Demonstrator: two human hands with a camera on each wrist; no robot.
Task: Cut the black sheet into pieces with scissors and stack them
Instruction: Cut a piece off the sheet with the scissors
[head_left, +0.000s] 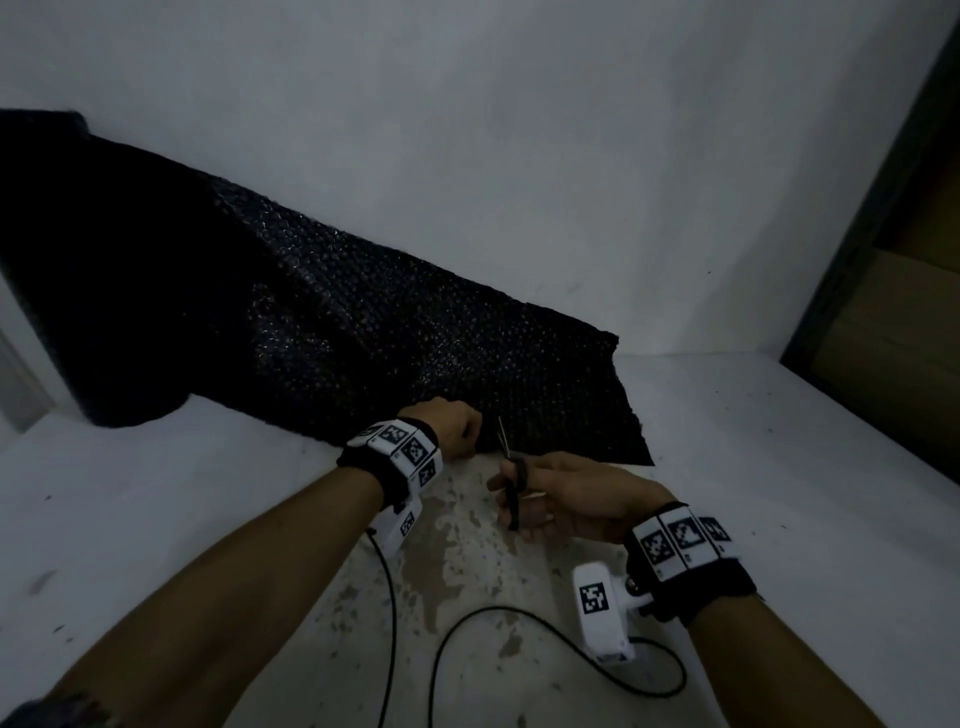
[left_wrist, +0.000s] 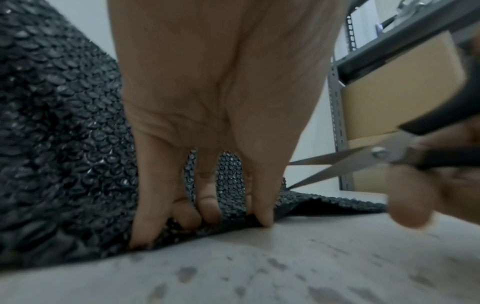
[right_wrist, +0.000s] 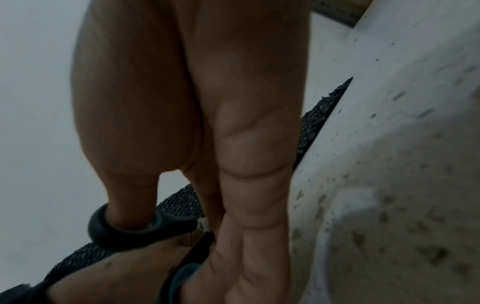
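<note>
A black bubble-wrap sheet (head_left: 322, 322) spills from a roll at the upper left of the frame down to the centre of the white counter (head_left: 779, 467). The left hand (head_left: 457, 428) pinches the sheet's near edge (fingers curled round it) at centre frame. Just right of it, the right hand (head_left: 566, 499) grips black-handled scissors (head_left: 511, 483), blades parted at that edge. A cardboard box (left_wrist: 400, 90) sits on shelving at the right.

Storeroom/warehouse: metal shelving (left_wrist: 337, 115) w/ cardboard box (left_wrist: 400, 92), scuffed white worktop (head_left: 779, 467).
</note>
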